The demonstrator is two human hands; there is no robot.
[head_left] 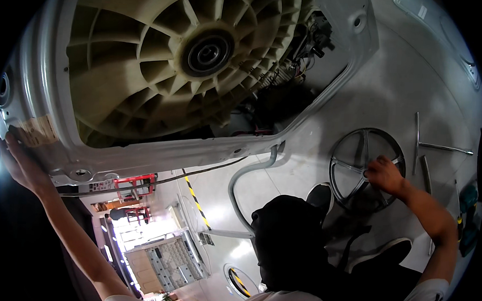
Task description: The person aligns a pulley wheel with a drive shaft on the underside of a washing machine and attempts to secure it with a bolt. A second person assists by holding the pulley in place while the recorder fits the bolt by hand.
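A grey metal machine cabinet (44, 85) frames a large cream ribbed plastic drum (122, 51) with a black central bearing (207, 54). My left hand (23, 164) grips the cabinet's edge at the far left, its fingertips partly hidden. On the grey floor to the right lies a metal spoked pulley wheel (345, 199). My right hand (383, 174) has its curled fingers on the wheel near its hub. Right of the wheel are a chrome T-shaped tool (443, 147) and a metal bar (426, 173).
A grey hose (234, 192) and dark cable (208, 171) run below the cabinet. My dark-clothed legs and shoes (380, 253) occupy the lower middle. Dark-green tools (467, 211) lie at the right rim, a pale panel (436, 24) at upper right, a yellow-black floor stripe (197, 199) behind.
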